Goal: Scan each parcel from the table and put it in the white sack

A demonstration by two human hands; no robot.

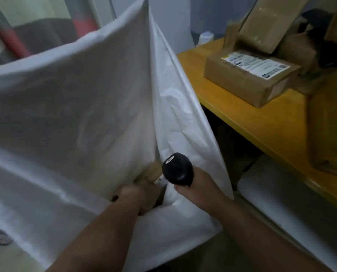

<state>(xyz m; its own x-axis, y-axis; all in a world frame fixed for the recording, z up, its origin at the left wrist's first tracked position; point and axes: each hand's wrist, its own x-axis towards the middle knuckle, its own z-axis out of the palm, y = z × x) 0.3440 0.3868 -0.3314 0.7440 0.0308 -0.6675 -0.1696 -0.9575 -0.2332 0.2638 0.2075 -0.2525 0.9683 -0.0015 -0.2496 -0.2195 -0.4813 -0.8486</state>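
Left hand (138,195), fingers curled round a parcel (151,170), feeds it into the sack (75,91), while the right hand (199,185) grips the scanner (177,168), seemingly kept ready for the labelled parcel (250,75) waiting on the counter (242,118).

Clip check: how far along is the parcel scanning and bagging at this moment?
Done: uncertain; the white sack hides its contents. In hand: the left hand holds a brown parcel at the sack's mouth while the right hand grips the black scanner. Left: a labelled cardboard box and more blurred boxes behind it sit on the yellow table.
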